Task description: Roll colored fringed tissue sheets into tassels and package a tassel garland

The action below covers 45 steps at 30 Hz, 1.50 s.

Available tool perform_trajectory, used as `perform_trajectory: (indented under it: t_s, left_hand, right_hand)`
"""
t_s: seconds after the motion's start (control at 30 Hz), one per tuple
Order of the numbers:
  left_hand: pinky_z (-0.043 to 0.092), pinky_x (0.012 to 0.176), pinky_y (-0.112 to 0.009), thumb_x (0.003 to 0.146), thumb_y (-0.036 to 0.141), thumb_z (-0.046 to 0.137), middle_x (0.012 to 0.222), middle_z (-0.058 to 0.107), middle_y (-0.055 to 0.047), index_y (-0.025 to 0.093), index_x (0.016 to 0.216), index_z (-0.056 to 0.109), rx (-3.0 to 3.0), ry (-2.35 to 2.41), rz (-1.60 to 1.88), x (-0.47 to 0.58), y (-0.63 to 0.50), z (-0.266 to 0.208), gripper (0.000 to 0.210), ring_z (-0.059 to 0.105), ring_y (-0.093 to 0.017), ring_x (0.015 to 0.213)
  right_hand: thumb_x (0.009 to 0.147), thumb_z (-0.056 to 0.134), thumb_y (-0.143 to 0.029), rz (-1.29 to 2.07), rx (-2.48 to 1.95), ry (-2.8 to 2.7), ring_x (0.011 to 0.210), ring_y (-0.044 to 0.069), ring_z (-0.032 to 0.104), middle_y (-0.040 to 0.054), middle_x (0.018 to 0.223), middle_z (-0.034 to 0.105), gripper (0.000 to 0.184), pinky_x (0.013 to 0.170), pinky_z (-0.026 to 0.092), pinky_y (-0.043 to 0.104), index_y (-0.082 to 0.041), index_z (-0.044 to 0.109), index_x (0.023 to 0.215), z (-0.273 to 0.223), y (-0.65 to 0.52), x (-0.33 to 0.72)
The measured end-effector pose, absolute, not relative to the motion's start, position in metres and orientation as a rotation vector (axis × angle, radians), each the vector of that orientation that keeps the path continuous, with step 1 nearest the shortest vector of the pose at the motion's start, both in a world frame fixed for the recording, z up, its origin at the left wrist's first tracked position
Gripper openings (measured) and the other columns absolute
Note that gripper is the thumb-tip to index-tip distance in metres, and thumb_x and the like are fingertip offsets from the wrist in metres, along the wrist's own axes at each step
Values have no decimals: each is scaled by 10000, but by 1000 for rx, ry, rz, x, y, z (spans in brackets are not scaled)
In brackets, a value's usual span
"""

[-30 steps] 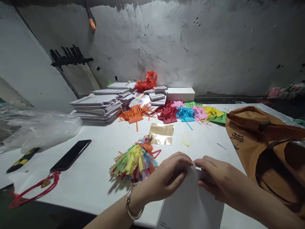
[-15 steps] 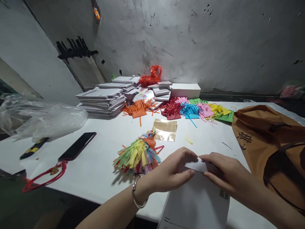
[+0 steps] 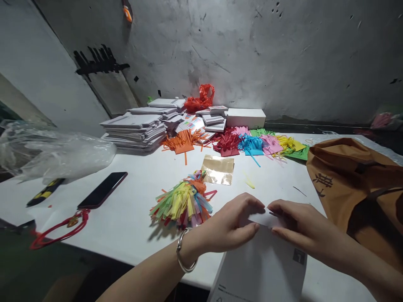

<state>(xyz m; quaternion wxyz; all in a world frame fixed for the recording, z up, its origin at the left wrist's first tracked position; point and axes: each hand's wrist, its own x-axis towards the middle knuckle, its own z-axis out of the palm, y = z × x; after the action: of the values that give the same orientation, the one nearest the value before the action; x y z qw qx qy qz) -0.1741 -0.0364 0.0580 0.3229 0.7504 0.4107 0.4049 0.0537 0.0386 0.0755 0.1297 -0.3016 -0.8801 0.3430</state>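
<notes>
A white printed cardboard box (image 3: pixel 261 270), cut off at the lower frame edge, lies at the front of the table. On the left of its far end, my left hand (image 3: pixel 234 224) has its fingers and thumb curled about the flap. My right hand (image 3: pixel 302 226) curls about the flap's other side, across a small gap. Parts of the flap are hidden by the fingers. A tassel of multicoloured paper strips (image 3: pixel 182 201) is near my left wrist, which wears a silver bangle (image 3: pixel 179 251). Beyond the hands lies gold paper (image 3: pixel 218 170).
Stacked flat white cartons (image 3: pixel 132 130) stand at the back left. Coloured fringed paper bundles (image 3: pixel 252 144) line the back, before a white box (image 3: pixel 246 118). A phone (image 3: pixel 103 189), a cutter (image 3: pixel 45 193) and a plastic bag (image 3: pixel 59 153) lie left; a brown bag (image 3: pixel 355 180) lies right.
The fingertips of my two hands have moved slightly apart along the flap, the right hand a little to the right. The tassel and the gold paper stay put.
</notes>
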Motion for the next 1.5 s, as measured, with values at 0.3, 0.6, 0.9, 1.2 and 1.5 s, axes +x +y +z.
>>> perform_trajectory:
  t_s: [0.3,0.6,0.9,1.2,1.5]
  left_hand:
    - [520,914,-363,883,146,597,1168,646,-120,166,1209,575,1950,1078,1052,-174,-37,57,327,615,-243,1087]
    - [495,852,-326,937,197,602,1079,675,-99,179,1111,608,1945,1186,1125,-166,-36,50,176,622,-217,990]
    - [477,840,-308,914,104,569,990,661,-77,163,1016,610,1988,1166,1179,-164,-33,48,125,613,-197,938]
    - [490,864,-347,915,216,629,1096,640,-95,177,1136,570,1949,1193,1090,-168,-34,49,232,606,-219,989]
    - [460,716,-296,836,66,543,891,530,23,205,1359,409,1840,1212,1062,-167,-36,43,557,505,-134,700]
  right_hand:
    - [921,564,-248,939,-891,-2641,778,152,593,-23,909,664,168,681,429,255,-262,576,1089,69,42,52]
    - [899,541,-249,1011,-970,-2595,702,146,519,-33,818,606,106,627,350,263,-243,529,1004,67,39,43]
    - [918,606,-297,1264,-843,-2560,926,158,611,-10,1065,667,258,779,439,251,-255,558,1168,79,41,50]
    - [933,523,-251,934,-908,-2671,772,156,574,-8,916,646,291,691,402,271,-225,533,1223,67,37,48]
    - [926,493,-270,885,-967,-2673,739,162,576,-12,882,648,193,662,385,278,-242,536,1112,63,46,50]
